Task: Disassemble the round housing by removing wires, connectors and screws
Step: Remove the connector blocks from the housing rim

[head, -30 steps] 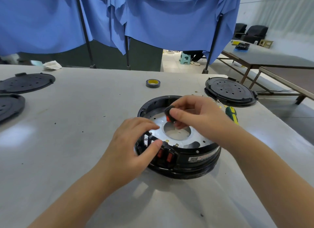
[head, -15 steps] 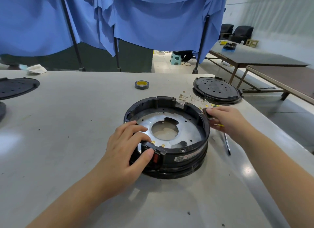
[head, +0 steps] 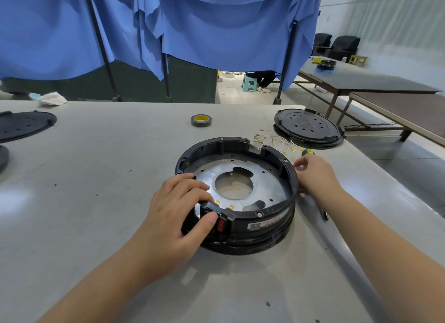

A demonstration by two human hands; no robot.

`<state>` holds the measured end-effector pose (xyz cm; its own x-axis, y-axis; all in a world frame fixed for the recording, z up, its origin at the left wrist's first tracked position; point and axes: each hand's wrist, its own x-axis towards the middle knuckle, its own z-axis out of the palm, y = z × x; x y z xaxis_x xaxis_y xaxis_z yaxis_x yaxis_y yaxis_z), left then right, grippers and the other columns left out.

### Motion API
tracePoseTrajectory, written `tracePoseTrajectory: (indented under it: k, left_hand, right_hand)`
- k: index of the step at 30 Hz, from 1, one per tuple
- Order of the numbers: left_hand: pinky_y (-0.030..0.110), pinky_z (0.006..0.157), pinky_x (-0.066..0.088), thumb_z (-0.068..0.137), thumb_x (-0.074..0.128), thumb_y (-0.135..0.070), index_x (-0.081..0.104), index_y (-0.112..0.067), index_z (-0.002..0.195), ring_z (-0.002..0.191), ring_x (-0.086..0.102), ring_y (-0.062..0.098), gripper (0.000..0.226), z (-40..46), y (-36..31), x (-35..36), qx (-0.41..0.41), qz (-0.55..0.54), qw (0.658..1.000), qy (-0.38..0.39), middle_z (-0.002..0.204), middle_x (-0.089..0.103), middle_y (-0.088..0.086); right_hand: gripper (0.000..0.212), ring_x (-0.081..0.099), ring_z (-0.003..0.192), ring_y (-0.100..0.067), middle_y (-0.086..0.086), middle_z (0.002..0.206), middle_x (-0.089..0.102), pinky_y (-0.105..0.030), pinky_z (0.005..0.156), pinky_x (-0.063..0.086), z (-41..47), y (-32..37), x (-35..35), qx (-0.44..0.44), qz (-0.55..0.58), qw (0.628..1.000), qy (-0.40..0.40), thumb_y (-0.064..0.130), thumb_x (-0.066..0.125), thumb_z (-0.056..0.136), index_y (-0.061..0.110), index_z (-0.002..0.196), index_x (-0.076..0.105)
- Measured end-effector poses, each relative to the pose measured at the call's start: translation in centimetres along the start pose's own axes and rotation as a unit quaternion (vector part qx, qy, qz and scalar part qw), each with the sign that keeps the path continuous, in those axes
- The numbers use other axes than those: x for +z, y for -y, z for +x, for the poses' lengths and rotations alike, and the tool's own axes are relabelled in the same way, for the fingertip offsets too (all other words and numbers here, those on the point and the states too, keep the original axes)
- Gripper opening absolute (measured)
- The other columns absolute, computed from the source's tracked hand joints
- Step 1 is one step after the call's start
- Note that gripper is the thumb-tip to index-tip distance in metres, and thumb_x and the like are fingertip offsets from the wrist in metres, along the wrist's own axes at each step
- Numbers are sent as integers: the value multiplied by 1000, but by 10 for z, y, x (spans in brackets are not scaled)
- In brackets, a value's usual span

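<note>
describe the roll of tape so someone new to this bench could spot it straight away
Start at the round black housing in the middle of the grey table, then look past its far rim toward the blue curtains. The tape roll lies flat and alone there: a small grey ring with a yellow core, far smaller than the black perforated covers.

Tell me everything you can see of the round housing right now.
The round housing is a black, plastic-looking ring lying flat, open side up, on the grey table. Inside sits a silvery metal plate with a large centre hole and small holes. The near wall bears a white label and a red switch. The far rim has a notch. The left hand grips the near-left rim, thumb by the switch; the right hand lies against its right side.
</note>
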<state>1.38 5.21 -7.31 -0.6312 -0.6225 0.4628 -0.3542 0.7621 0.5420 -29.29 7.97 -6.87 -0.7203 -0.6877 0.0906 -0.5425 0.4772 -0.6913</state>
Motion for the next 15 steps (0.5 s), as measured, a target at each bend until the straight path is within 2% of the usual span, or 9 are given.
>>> tracePoseTrajectory:
  k: [2, 4, 9, 11, 15]
  left_hand:
    - [34, 109, 28, 83, 41, -52, 62, -28, 101, 134, 29, 2, 36, 0, 1, 0, 0, -1, 1000, 1, 118, 53, -23]
    - [33, 109, 28, 83, 41, -52, 62, -29, 102, 134, 29, 1, 36, 0, 1, 0, 0, 0, 1000, 0, 118, 53, -24]
    - [33, 109, 28, 83, 41, -53, 62, -29, 102, 134, 29, 1, 37, 0, 1, -1, -1, 1, 1000, 2, 118, 53, -25]
    - [33, 109, 28, 83, 41, -53, 62, -30, 102, 134, 28, 0, 37, 0, 0, -1, -2, 0, 1000, 3, 118, 52, -25]
    - [33, 109, 29, 82, 42, -52, 63, -31, 102, 132, 29, -2, 35, 0, 0, -2, -3, -4, 1000, -1, 116, 53, -26]
  right_hand:
    - [19, 57, 84, -27, -10, 96, 64, -33, 71, 46, 1, -1, 0, -27, -69, 997, -10, 21, 64, 84, 10, 99, 64]
    - [22, 55, 88, -24, -11, 100, 67, -27, 71, 38, 1, -2, 1, -41, -87, 995, -16, 24, 66, 84, 11, 102, 69]
    - [36, 58, 103, -30, -15, 114, 65, -29, 77, 39, -1, -2, 0, -56, -93, 993, -37, 25, 66, 85, 10, 118, 67]
    - [38, 56, 97, -27, -15, 114, 60, -29, 78, 38, -3, -1, -2, -66, -72, 994, -55, 25, 64, 86, 10, 121, 63]
    - [21, 51, 83, -15, -6, 102, 58, -23, 73, 35, -18, 21, -12, -141, -1, 983, -115, 19, 56, 91, 15, 109, 65]
